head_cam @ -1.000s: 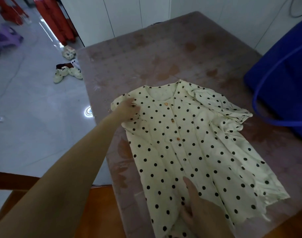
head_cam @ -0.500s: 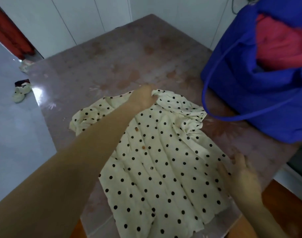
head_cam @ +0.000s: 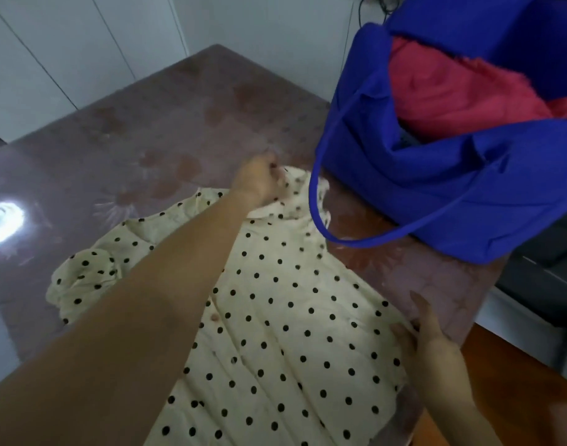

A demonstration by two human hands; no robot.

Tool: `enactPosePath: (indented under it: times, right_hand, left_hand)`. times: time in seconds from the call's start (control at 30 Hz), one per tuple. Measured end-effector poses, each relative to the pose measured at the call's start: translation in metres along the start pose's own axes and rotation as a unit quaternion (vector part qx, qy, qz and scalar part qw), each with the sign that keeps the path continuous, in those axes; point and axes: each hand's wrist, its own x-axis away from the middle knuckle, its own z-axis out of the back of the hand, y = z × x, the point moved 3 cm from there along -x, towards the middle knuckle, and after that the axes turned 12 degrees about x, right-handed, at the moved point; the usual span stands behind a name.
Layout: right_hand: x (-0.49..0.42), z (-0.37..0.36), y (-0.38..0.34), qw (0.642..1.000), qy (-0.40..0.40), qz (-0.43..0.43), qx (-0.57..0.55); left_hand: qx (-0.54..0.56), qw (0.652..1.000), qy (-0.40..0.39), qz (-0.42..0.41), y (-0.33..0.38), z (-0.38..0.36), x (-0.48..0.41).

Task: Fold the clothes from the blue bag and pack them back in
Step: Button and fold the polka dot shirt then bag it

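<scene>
Step in hand: squaring the shirt for its first fold.

The left hand grips the far sleeve, fingers curled into the fabric. Just right of it, the strap of the blue bag passes over that sleeve. The right hand lies with straight fingers at the shirt's side edge, thumb on the cloth; no pinch is evident.

Draw the sleeve clear of the strap before folding it inward, and tension both edges evenly.

The shirt lies on the table between both hands. It is cream, black-dotted, buttoned and lightly creased. Its other sleeve is bunched left of the left forearm.
</scene>
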Motion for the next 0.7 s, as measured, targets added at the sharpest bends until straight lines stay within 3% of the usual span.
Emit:
enactPosePath:
  times: [0.1,0.2,0.3,0.4,0.53,0.63,0.7]
  right_hand:
    - [-0.001,0.005,-0.001,1.0,0.019,-0.002,0.001]
    - [0.004,0.02,-0.01,0.993,0.108,0.039,0.027]
    - [0.019,0.032,-0.016,0.962,0.234,0.13,0.058]
    - [0.046,0.033,-0.022,0.932,0.264,0.239,0.065]
    - [0.077,-0.002,-0.026,0.911,0.167,0.369,0.072]
    - [0.084,-0.016,-0.04,0.893,0.091,0.423,0.123]
    - [0.081,-0.008,-0.049,0.886,0.082,0.442,0.113]
  left_hand:
    - [0.06,0.994,0.069,0.059,-0.012,0.036,-0.011]
    - [0.166,0.979,0.096,0.068,-0.017,0.056,-0.012]
    - [0.297,0.949,0.092,0.05,-0.017,0.071,0.009]
    - [0.369,0.924,0.083,0.057,-0.041,0.089,0.041]
    - [0.274,0.954,0.064,0.104,-0.106,0.103,0.081]
    - [0.081,0.987,0.038,0.137,-0.14,0.105,0.102]
    - [-0.009,0.989,0.103,0.11,-0.141,0.107,0.116]
